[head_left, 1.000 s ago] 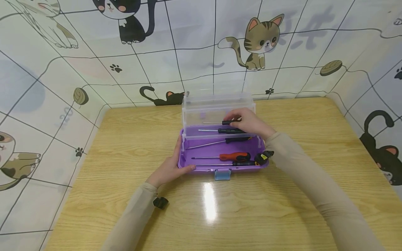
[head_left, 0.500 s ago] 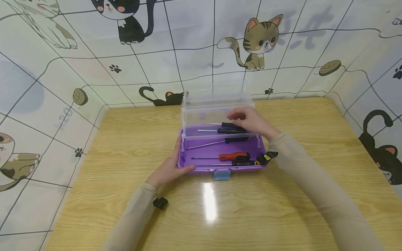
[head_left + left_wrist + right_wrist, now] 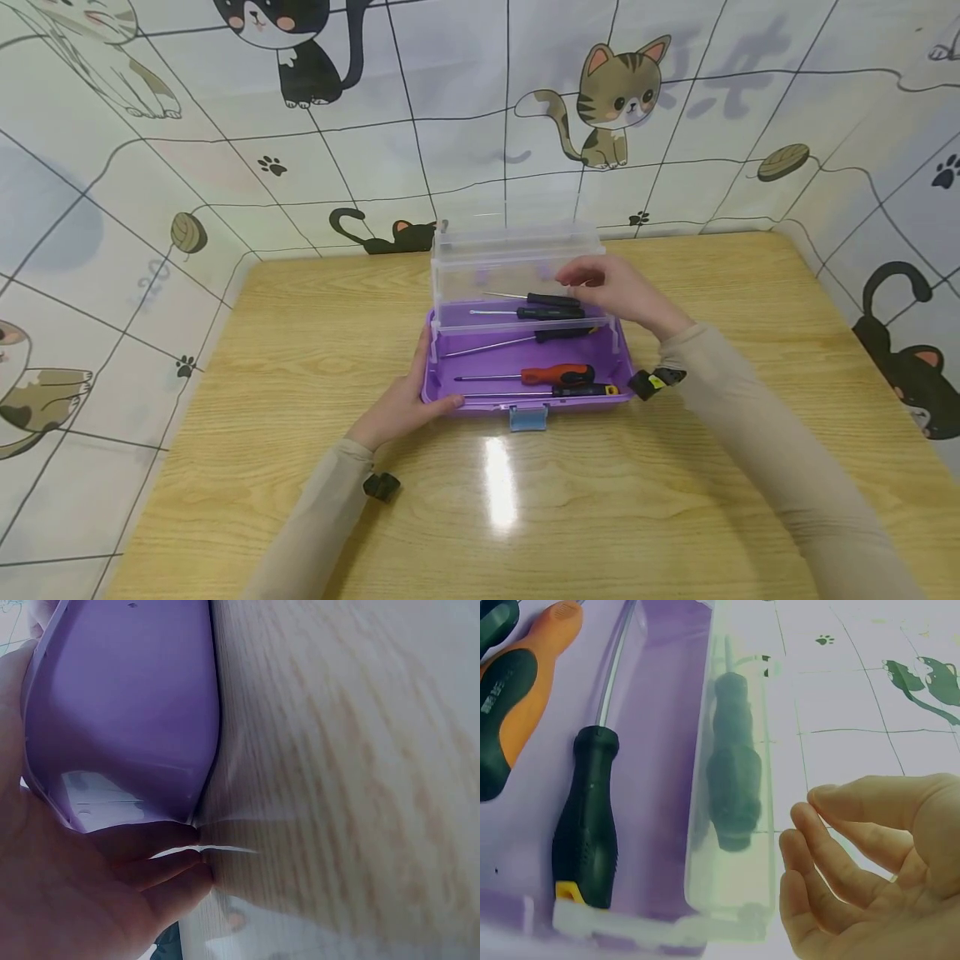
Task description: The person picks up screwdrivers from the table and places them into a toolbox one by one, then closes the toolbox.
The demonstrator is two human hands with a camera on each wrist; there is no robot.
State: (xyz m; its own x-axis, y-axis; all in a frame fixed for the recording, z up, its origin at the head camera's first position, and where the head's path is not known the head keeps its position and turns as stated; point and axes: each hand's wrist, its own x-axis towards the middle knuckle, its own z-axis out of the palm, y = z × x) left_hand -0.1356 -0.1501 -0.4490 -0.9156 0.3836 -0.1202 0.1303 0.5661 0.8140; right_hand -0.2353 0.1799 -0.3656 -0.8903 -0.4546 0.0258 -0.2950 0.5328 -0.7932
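Two beige sleeves (image 3: 315, 517) reach forward over the wood-grained tabletop (image 3: 600, 500). Nearest among the objects, a blue latch (image 3: 528, 418) hangs at the middle of the front edge of a purple tool case (image 3: 487, 362), which stands toward the tabletop's far edge, between its two far corners. Left hand (image 3: 405, 406): grips the case's left end, thumb at the front edge, fingers against the end wall; a firm hold here is advisable, since so light-looking a case could slide if pushed at its other end. Within, from front to rear: a long yellow-ended screwdriver (image 3: 585, 390) along the front edge; a red-and-black screwdriver (image 3: 555, 375); and a black screwdriver (image 3: 558, 335), set slightly aslant. All three handles point toward the right end, an order that should help prevent crossed shanks. Farther back, two rear screwdrivers (image 3: 551, 313), dark-handled, show at the raised clear lid (image 3: 465, 283); the right wrist view gives one hazily through the plastic, but whether they lie inside the lid or behind it cannot be told. Right hand (image 3: 618, 292): near these handles, at the case's rear right corner, fingers loosely bent, tips close together, nothing held. For handling this rear pair, the fingers would best clear the lid's right edge without knocking it. Farthest, beyond the tabletop's far edge, rises a cat-patterned backing (image 3: 697, 167).
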